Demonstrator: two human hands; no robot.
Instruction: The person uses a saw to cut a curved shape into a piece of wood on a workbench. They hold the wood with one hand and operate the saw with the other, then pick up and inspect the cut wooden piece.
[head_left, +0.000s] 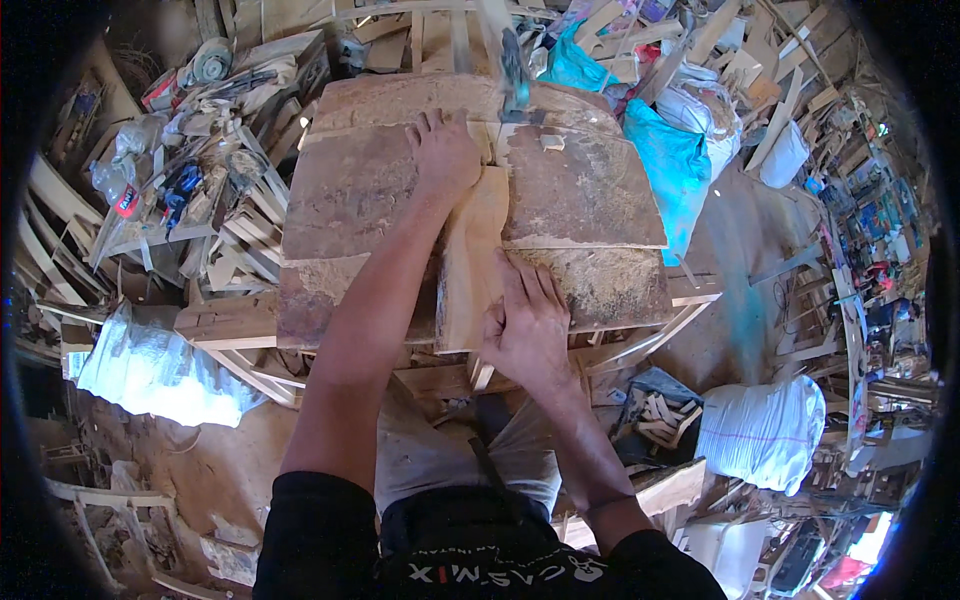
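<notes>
A pale wooden board [473, 260] lies lengthwise on a worn worktable [345, 185] dusted with sawdust, its near end reaching the front edge. My left hand [445, 155] rests at the far left side of the board, palm down and fingers spread. At the near right side, my right hand [530, 325] grips the board with bent fingers, the thumb on its near part. Beyond the far end, a narrow slot runs through the tabletop toward a blurred upright machine part [512, 75]. A small wood offcut [552, 143] sits right of the slot.
Scrap wood [265, 110] is heaped at the left, near a plastic bottle [122, 195]. A turquoise sack [670, 165] stands against the table's right side. Lower right are a white sack [762, 432] and a container of offcuts [660, 415]. A wooden frame [230, 322] supports the tabletop.
</notes>
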